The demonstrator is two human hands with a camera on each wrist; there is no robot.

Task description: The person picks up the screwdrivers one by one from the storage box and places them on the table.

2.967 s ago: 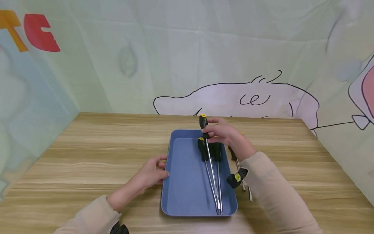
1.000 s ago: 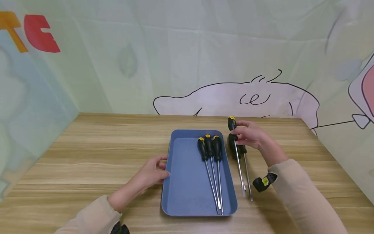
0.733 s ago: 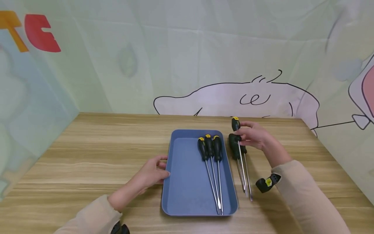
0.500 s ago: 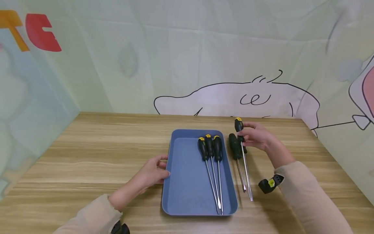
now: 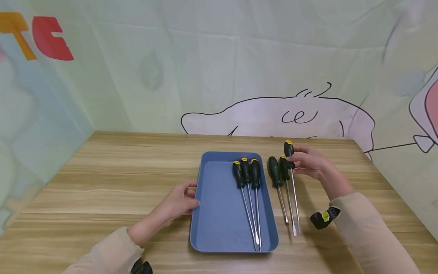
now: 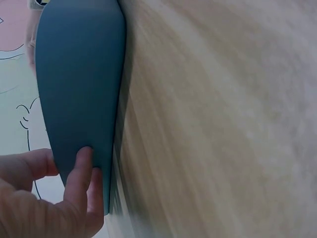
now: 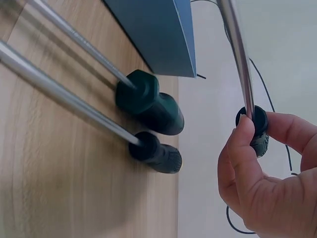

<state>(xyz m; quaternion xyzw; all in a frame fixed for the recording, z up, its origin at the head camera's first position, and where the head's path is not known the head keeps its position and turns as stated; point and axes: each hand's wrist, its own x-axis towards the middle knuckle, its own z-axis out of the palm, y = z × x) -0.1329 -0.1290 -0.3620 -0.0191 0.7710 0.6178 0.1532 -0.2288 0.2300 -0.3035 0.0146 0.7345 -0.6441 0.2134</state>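
My right hand pinches a screwdriver by its black, yellow-capped handle, at the right of the group in the head view. Its shaft points down toward the table; in the right wrist view the handle is clear of the tabletop. Left of it, a dark green-handled screwdriver and a black-handled screwdriver lie on the table. Three black-handled screwdrivers lie along the right side of a blue tray. My left hand holds the tray's left wall, fingertips against its outside in the left wrist view.
The wood-grain table extends on both sides of the tray. Behind it hangs a pale printed backdrop. A black wrist device sits at my right sleeve.
Over three seconds, my right hand has carried the screwdriver from above the tray rightward, past the two on the table, moving slightly toward me lately. The left hand and tray have stayed still.
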